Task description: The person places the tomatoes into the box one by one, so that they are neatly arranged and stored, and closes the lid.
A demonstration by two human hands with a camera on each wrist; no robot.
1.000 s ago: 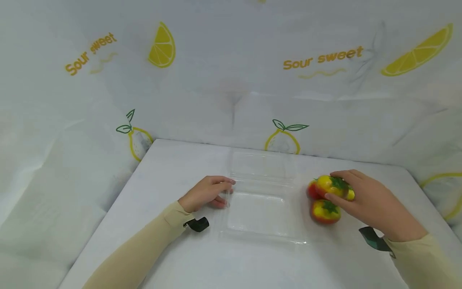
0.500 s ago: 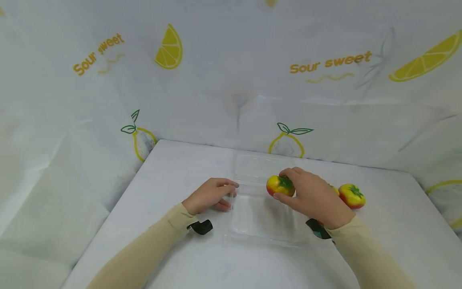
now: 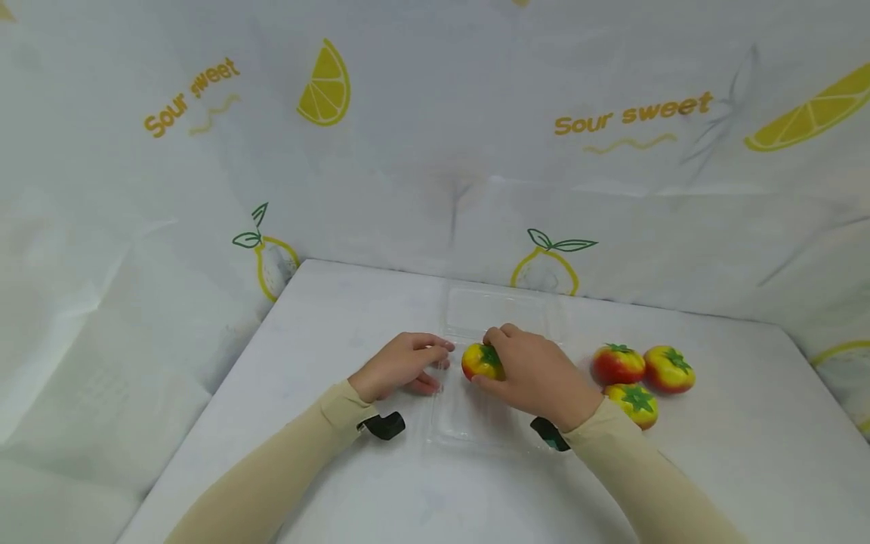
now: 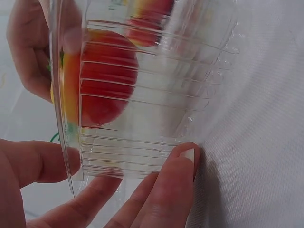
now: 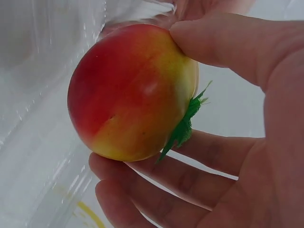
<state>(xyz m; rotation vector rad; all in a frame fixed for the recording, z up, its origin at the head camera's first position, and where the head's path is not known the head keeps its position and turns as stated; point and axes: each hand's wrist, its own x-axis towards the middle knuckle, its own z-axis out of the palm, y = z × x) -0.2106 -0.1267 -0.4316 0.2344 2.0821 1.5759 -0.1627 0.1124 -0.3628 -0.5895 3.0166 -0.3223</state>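
In the head view my right hand [image 3: 540, 374] holds a red-and-yellow tomato [image 3: 481, 361] with green leaves on top, over the left part of a clear plastic box [image 3: 451, 431]. Thumb and fingers grip the tomato's sides in the right wrist view, with the box wall [image 5: 47, 114] close by. My left hand [image 3: 399, 366] rests at the box's left side. Seen from the left wrist, its fingers [image 4: 173, 185] touch the ribbed outer wall and rim, and the tomato [image 4: 102, 78] shows through the plastic. Whether it touches the box floor is hidden.
Right of the box, three more tomatoes lie close together: one at the left [image 3: 617, 365], one at the right [image 3: 669, 369] and one in front [image 3: 633, 406]. The box's clear lid [image 3: 496, 311] lies folded back behind it. A lemon-printed white sheet [image 3: 408, 151] rises behind the table.
My right hand has carried the tomato leftward from the group at the right to over the box, and lower since half a second ago. The left hand stays at the box's side.
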